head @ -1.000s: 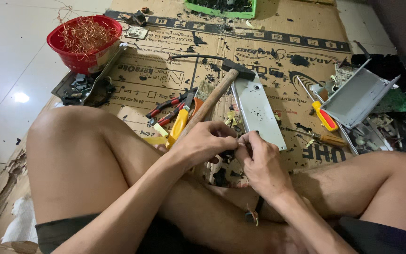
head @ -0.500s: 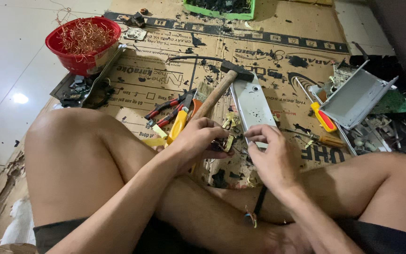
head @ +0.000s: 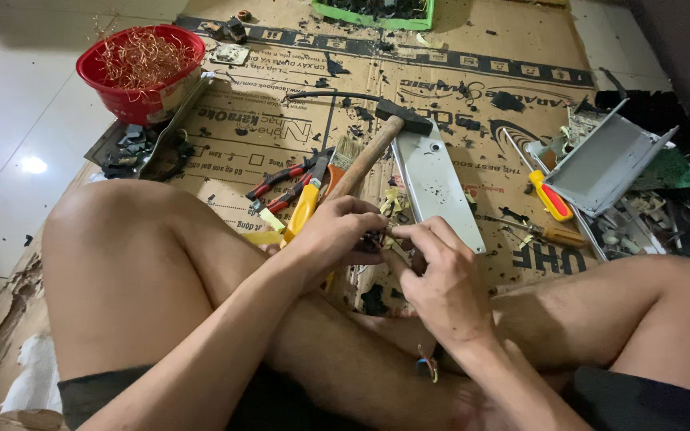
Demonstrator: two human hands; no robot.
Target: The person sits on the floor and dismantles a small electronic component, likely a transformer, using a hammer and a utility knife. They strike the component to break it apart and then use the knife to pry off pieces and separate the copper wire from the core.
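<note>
Fingertips of left hand (head: pixel 337 235) and right hand (head: pixel 441 267) pinch a small dark part (head: pixel 375 239), which could slip into the cardboard (head: pixel 457 64) litter.

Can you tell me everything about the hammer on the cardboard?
The hammer has a dark metal head and a pale brown handle that looks like wood. It lies flat on the cardboard, head pointing away from the person. The head rests at the top end of a long grey metal plate. The handle slants down toward the left hand, which hides its lower end, so I cannot tell whether the hand touches it.
</note>
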